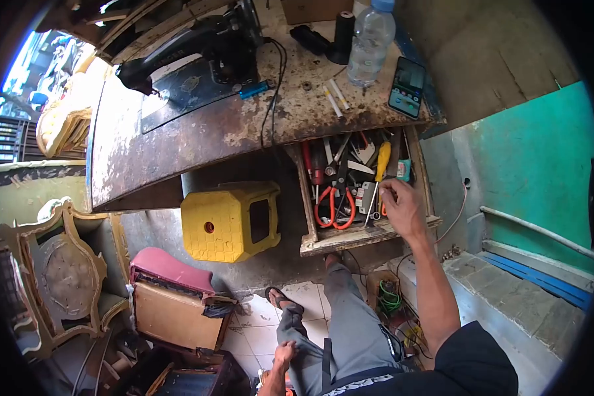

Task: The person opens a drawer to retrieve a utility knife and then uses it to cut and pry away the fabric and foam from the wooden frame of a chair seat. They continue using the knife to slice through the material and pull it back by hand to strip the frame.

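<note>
My right hand (402, 206) is over the right side of an open wooden drawer (320, 245), fingers bent and pinched together. Whether anything small is between them I cannot make out. Just left of its fingertips lies a screwdriver (382, 162) with a yellow handle. Orange-handled scissors (334, 208) rest among several other tools in the drawer, and a small green-and-white packet (403, 170) sits near its right wall. Down by my left thigh, my left hand (284, 355) is closed with curled fingers; what it holds, if anything, is hidden.
Above the drawer, a worn table (231, 125) carries a black sewing machine (198, 53), a water bottle (371, 46), a phone (407, 86), two cigarettes (335, 96) and a thread cone (342, 36). A yellow stool (228, 224) stands under it. Chair frames (66, 277) crowd the left.
</note>
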